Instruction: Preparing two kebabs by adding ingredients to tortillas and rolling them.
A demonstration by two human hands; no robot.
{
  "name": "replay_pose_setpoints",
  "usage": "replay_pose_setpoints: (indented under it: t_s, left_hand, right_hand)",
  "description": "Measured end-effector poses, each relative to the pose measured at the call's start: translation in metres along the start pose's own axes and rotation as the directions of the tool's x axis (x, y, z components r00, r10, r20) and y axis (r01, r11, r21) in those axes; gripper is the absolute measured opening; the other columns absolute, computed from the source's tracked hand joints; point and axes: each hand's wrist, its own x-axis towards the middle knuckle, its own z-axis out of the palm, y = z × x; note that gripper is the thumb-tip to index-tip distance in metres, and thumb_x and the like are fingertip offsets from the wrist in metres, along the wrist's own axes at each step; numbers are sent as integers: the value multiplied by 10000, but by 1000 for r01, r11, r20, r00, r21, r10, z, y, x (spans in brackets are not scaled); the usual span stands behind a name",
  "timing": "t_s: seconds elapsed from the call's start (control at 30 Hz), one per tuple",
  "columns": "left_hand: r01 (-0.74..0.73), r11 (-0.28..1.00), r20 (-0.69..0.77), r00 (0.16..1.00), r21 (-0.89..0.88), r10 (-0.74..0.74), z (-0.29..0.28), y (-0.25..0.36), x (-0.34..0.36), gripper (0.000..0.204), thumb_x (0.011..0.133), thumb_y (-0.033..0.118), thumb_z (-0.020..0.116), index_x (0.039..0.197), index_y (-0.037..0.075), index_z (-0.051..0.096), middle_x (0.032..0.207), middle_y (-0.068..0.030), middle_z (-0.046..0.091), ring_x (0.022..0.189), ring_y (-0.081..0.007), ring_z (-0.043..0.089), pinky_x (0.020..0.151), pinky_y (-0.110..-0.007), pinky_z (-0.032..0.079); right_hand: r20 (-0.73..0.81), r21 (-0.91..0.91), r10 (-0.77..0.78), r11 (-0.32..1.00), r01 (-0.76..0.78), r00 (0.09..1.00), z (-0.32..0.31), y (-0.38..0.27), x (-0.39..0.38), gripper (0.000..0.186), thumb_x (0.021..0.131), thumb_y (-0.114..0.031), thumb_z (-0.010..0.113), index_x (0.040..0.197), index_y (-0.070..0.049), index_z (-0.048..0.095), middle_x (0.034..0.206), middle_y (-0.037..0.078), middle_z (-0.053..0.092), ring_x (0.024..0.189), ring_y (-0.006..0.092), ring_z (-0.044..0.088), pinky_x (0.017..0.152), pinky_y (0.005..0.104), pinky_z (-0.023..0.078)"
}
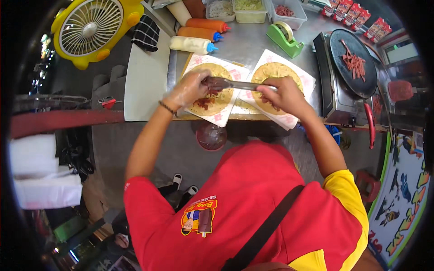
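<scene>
In my right hand [286, 96] is a pair of metal tongs [240, 85], held level and pointing left. My left hand [189, 88], in a clear plastic glove, has its fingers closed at the tongs' tips; what they pinch there is hidden. Both hands are above two round flatbreads lying on printed white paper sheets. The left flatbread [222, 103] carries dark reddish meat strips [203, 105] and pale shreds. On the right flatbread [276, 69] there are pale shreds too, and some meat strips [267, 105] near its front edge, partly behind my right hand.
A black griddle pan [343, 86] with meat strips sits on a stove at the right, its red handle [370, 124] jutting forward. Behind the flatbreads are sauce bottles [192, 44], a green tape dispenser [285, 41] and food tubs [250, 17]. A yellow fan [68, 43] stands far left.
</scene>
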Motion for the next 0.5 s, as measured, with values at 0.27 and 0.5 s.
replay_pose_setpoints:
  t_s: [0.27, 0.5]
  left_hand:
    - [-114, 993, -271, 957, -35, 100, 57, -40, -60, 476, 881, 28, 751, 1340, 27, 625, 1131, -199, 634, 1055, -406, 647, 914, -484, 537]
    - [-118, 989, -383, 913, 87, 143, 59, -52, -68, 441, 860, 96, 796, 1281, 57, 669, 1135, -160, 653, 1076, -374, 641, 921, -480, 534]
  right_hand:
    - [-7, -362, -214, 911, 197, 977, 21, 13, 10, 328, 926, -324, 801, 1082, -36, 780, 887, 168, 748, 778, 373, 727, 709, 436, 563]
    - [6, -501, -267, 833, 234, 964, 13, -13, 15, 301, 934, -349, 771, 1076, -83, 758, 895, 111, 743, 810, 348, 722, 712, 456, 557]
